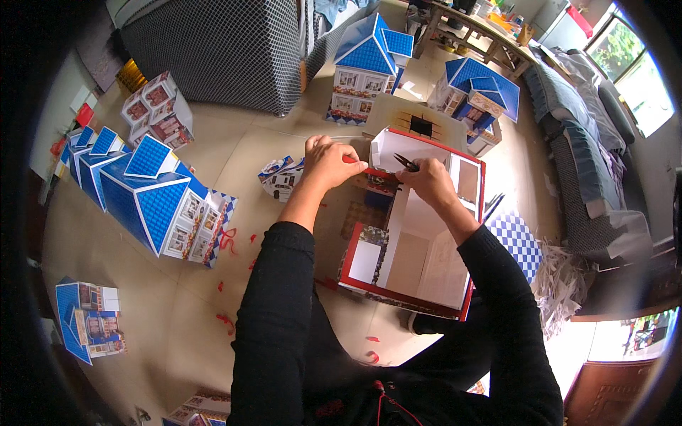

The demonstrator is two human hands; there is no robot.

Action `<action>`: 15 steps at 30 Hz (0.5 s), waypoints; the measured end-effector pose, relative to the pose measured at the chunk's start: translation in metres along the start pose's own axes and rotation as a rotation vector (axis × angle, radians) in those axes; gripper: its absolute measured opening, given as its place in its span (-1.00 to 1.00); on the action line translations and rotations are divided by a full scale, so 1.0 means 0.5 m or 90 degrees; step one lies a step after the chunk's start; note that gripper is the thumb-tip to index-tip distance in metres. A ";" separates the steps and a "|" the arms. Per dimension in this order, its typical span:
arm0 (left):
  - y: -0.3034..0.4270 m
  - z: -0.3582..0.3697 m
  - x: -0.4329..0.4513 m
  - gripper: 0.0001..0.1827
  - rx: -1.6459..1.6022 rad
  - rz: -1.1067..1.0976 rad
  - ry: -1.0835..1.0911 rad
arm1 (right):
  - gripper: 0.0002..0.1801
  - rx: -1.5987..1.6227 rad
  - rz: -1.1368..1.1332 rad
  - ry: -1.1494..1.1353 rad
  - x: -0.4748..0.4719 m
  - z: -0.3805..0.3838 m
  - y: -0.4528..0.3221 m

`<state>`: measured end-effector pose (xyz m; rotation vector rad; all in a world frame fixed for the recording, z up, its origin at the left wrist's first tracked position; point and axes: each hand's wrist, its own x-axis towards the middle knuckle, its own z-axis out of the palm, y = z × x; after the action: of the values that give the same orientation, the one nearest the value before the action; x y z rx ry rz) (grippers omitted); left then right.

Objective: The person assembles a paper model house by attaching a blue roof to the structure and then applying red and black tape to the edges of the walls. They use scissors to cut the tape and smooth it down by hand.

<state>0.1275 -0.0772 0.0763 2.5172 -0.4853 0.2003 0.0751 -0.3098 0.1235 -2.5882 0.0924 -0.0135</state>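
In front of me lies an open cardboard model-house body (pixel 405 213), white inside, with red strips along its rims. My left hand (pixel 331 164) pinches a red strip (pixel 377 173) between thumb and fingers at the box's notched left edge. In my right hand (pixel 434 183) is a small dark pointed hand tool (pixel 406 162), snips or pliers. Its tips point left, above the box and close to the strip. Part of the tool is hidden by my fingers. Left of my left hand sits a small printed cardboard model (pixel 281 181).
Blue-roofed cardboard houses stand at left (pixel 144 202), lower left (pixel 88 319), top (pixel 362 74) and upper right (pixel 479 98). Red scraps (pixel 228 240) litter the tiled floor. A blue checkered sheet (pixel 516 242) and shredded paper (pixel 559 287) lie right, near a sofa (pixel 578 154).
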 end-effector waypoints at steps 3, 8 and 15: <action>-0.004 0.003 0.000 -0.70 0.001 0.002 0.004 | -0.62 -0.039 -0.028 0.008 -0.002 0.001 -0.008; -0.002 0.005 0.000 -0.72 0.007 0.019 0.004 | -0.57 -0.163 -0.093 0.019 0.005 0.009 -0.009; 0.002 0.002 -0.005 -0.75 0.014 0.011 0.003 | -0.54 -0.119 -0.215 0.016 0.011 -0.019 0.005</action>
<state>0.1246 -0.0778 0.0753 2.5345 -0.5052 0.2201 0.0802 -0.3173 0.1303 -2.7591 -0.3492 -0.1691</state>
